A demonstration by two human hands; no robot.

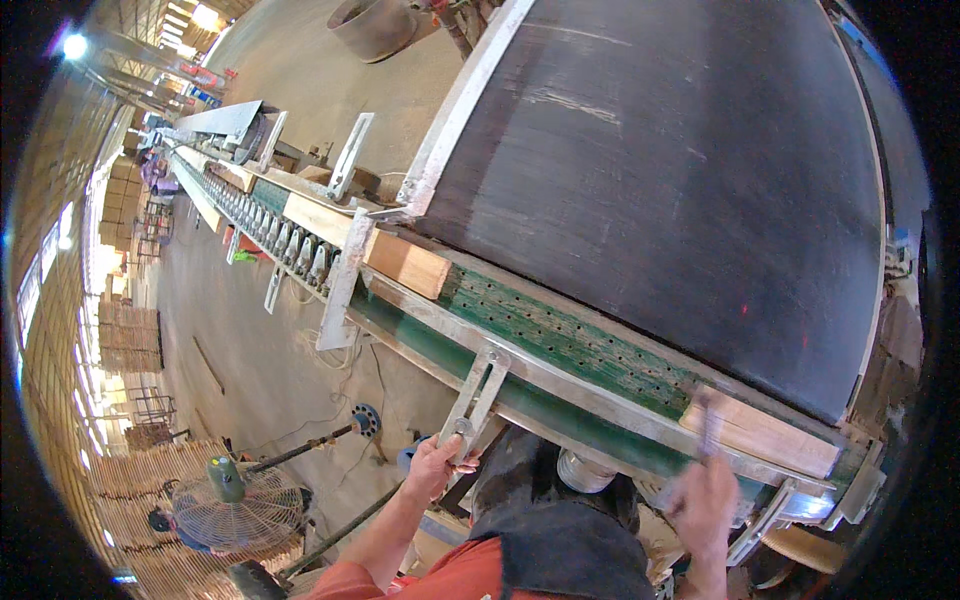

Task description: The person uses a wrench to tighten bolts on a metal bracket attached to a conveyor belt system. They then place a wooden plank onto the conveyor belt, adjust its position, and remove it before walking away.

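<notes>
My left hand (441,466) grips the lower end of a slotted metal bracket (475,397) at the near edge of a conveyor. My right hand (703,499), blurred, holds a thin tool or stick whose kind I cannot tell. Its upper end lies over the left end of a wooden block (761,433). That block sits on a perforated green conveyor belt (562,337) beside a metal side rail (585,394). Farther left, another wooden block (409,264) rests on the same belt, against an upright metal plate (346,281).
A broad dark belt or panel (660,187) fills the far side. Rollers (300,247) run up the line at left. A caged fan (236,506) stands at lower left, near stacked thin wooden sheets (131,480). A pole (300,450) and cables are on the floor side.
</notes>
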